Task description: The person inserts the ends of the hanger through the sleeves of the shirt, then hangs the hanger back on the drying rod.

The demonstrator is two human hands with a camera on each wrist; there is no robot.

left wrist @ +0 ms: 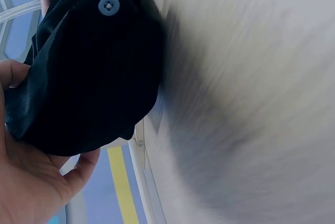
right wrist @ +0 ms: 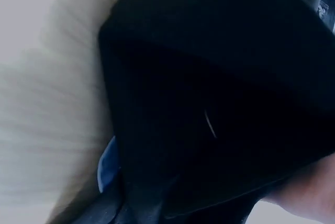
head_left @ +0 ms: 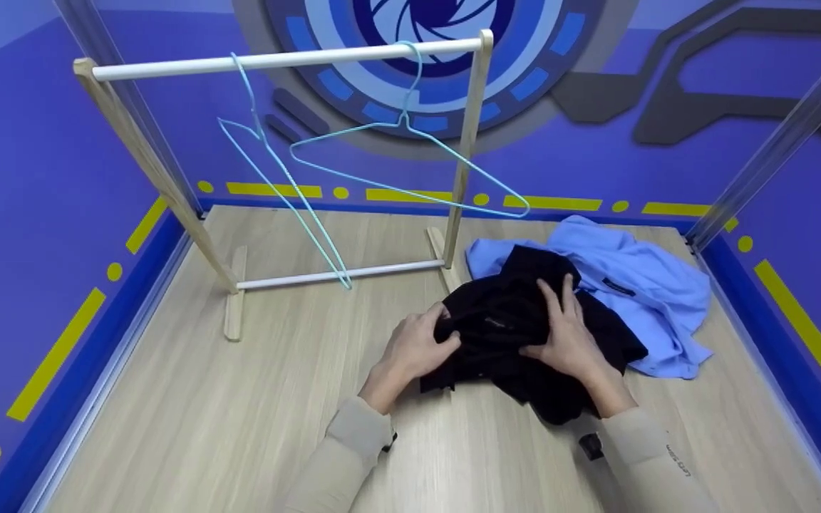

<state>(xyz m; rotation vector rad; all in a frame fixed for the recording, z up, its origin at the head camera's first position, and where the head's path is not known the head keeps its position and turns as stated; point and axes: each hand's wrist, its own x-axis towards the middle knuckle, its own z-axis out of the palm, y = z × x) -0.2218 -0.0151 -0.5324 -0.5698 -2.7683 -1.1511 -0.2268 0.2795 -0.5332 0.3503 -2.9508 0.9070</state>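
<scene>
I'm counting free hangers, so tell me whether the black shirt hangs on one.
No, the left hand grips the black shirt, and both wire hangers hang bare.

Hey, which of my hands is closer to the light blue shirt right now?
Your right hand. It rests on the black garment, just left of the light blue shirt; your left hand holds the garment's left side, farther from the shirt.

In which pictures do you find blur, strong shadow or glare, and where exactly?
Head view: mostly sharp, a pale sheen on the tabletop between the sleeves; left wrist view: tabletop streaked with blur, a dark shadow beside the black garment, whose button looks clearer; right wrist view: garment too dark for much detail, the hand at lower right blurred.
</scene>
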